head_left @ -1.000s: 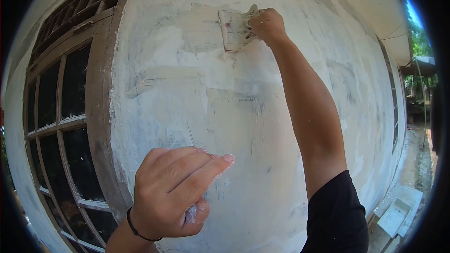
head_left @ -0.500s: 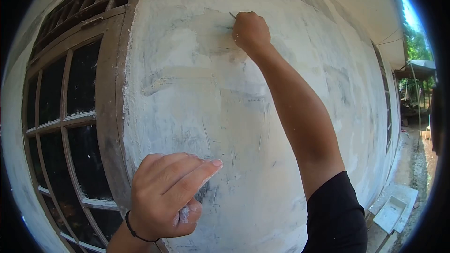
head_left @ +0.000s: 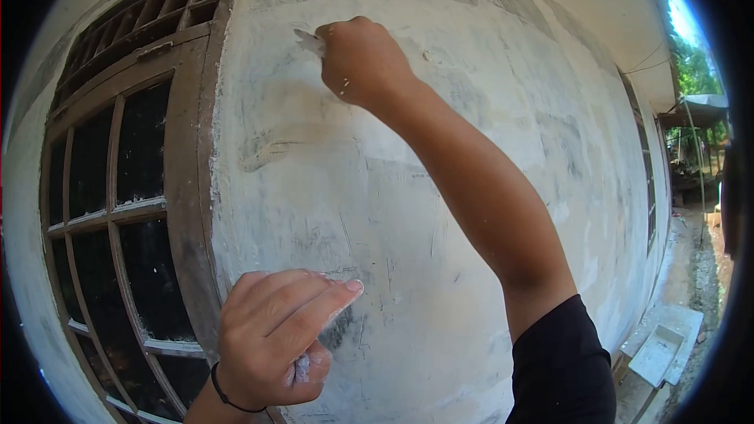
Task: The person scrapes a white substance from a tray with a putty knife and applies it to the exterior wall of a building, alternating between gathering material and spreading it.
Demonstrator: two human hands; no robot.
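In the upper part of the head view, my right hand (head_left: pixel 363 61) is wrapped round a putty knife (head_left: pixel 309 42). Only its greyish blade shows, pointing left against the patchy white and grey wall (head_left: pixel 408 228); the handle is hidden in the fist. Lower down, my left hand (head_left: pixel 279 338) is held in front of the wall with its fingers curled and the forefinger straighter than the others. White paste coats its fingertips and thumb. Whatever lies inside that curl, if anything, is hidden. A dark band circles the left wrist.
On the left stands a brown wooden frame (head_left: pixel 184 149) with dark glass panes and slatted vents above. At the lower right a white basin-like tray (head_left: pixel 658 355) sits on a pale slab. A path (head_left: pixel 691 267) and trees lie beyond the wall's far end.
My right hand has moved left along the upper wall, and more of the putty knife's blade shows. My left hand has stayed nearly in place, its fingers still curled.
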